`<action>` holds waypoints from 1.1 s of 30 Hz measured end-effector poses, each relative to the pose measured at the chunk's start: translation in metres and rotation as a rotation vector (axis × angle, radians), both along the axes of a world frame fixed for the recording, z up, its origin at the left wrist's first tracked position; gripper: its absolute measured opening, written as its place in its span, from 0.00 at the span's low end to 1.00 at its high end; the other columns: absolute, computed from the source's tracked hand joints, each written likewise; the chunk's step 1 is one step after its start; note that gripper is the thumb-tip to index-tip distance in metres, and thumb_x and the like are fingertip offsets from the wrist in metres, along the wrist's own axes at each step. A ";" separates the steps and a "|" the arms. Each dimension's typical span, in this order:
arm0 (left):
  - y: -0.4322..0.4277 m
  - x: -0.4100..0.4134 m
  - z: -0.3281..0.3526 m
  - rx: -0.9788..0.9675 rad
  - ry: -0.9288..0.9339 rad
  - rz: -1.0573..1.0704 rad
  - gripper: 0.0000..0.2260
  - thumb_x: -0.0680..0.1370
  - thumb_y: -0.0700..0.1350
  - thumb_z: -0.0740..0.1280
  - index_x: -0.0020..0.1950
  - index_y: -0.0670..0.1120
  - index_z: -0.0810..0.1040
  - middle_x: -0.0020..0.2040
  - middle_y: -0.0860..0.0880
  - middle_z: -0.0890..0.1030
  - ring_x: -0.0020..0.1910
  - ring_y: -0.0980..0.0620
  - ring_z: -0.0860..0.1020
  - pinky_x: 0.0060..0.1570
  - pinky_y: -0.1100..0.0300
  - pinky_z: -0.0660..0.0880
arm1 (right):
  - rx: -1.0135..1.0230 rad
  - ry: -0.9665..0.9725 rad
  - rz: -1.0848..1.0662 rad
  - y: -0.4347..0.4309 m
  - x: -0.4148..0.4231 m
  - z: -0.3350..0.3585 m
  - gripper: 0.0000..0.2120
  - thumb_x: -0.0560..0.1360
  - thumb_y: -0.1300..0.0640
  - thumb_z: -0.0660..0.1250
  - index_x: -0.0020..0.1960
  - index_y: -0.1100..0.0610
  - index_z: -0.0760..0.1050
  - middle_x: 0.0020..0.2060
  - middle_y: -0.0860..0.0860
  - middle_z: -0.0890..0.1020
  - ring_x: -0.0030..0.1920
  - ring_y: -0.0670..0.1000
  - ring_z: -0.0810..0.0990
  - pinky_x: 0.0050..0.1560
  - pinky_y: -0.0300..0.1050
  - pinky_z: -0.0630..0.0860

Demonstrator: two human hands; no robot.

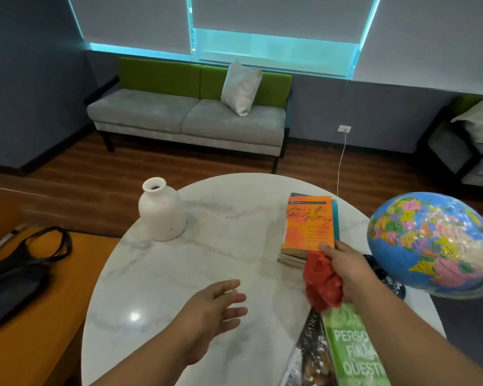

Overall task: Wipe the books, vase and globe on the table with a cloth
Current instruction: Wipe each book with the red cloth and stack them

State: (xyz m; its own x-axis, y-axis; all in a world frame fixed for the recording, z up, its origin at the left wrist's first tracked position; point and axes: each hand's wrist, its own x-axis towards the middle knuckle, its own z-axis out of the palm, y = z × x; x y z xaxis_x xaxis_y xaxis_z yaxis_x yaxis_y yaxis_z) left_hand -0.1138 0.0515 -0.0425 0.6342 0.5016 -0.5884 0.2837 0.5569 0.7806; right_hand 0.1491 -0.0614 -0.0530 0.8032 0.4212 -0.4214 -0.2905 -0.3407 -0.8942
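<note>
A round white marble table (221, 263) carries a white vase (162, 211) at its far left. An orange book (308, 224) tops a small stack at the far right. A blue globe (432, 243) stands at the right edge. A green book (354, 349) and a dark book (313, 355) lie at the near right. My right hand (349, 267) grips a crumpled red cloth (322, 281) and its thumb touches the orange book's near edge. My left hand (218, 305) hovers over the table's middle, fingers relaxed and holding nothing.
A black bag (20, 271) lies on an orange bench (39, 344) left of the table. A grey and green sofa (190, 118) with a white cushion stands by the far wall. A white cable (341, 160) hangs from a wall socket behind the table.
</note>
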 end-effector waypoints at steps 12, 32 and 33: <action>0.015 -0.044 -0.026 -0.006 0.144 0.093 0.09 0.78 0.41 0.68 0.58 0.46 0.80 0.51 0.44 0.84 0.47 0.45 0.84 0.49 0.53 0.78 | -0.365 -0.222 0.009 0.031 0.039 -0.023 0.14 0.77 0.51 0.64 0.62 0.51 0.76 0.51 0.54 0.81 0.50 0.58 0.79 0.56 0.57 0.77; -0.005 -0.009 -0.028 0.062 0.171 -0.214 0.08 0.79 0.42 0.67 0.57 0.47 0.79 0.52 0.46 0.84 0.50 0.47 0.83 0.53 0.54 0.79 | -0.233 0.148 0.229 -0.108 -0.022 0.056 0.07 0.73 0.62 0.69 0.51 0.59 0.82 0.39 0.57 0.85 0.34 0.53 0.82 0.33 0.41 0.79; -0.011 -0.001 -0.028 0.060 0.170 -0.256 0.08 0.79 0.43 0.67 0.57 0.47 0.79 0.53 0.46 0.83 0.49 0.47 0.83 0.52 0.55 0.78 | -0.293 0.116 0.243 -0.122 -0.022 0.059 0.07 0.73 0.62 0.69 0.51 0.59 0.82 0.37 0.55 0.85 0.33 0.50 0.82 0.32 0.39 0.78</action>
State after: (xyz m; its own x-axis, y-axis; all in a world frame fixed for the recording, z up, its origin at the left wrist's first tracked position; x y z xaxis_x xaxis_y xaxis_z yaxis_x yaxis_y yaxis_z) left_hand -0.1148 0.0403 -0.0701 0.6395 0.3749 -0.6712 0.5383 0.4048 0.7391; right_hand 0.1272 -0.1831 0.0059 0.6348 0.4414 -0.6341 -0.2638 -0.6476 -0.7149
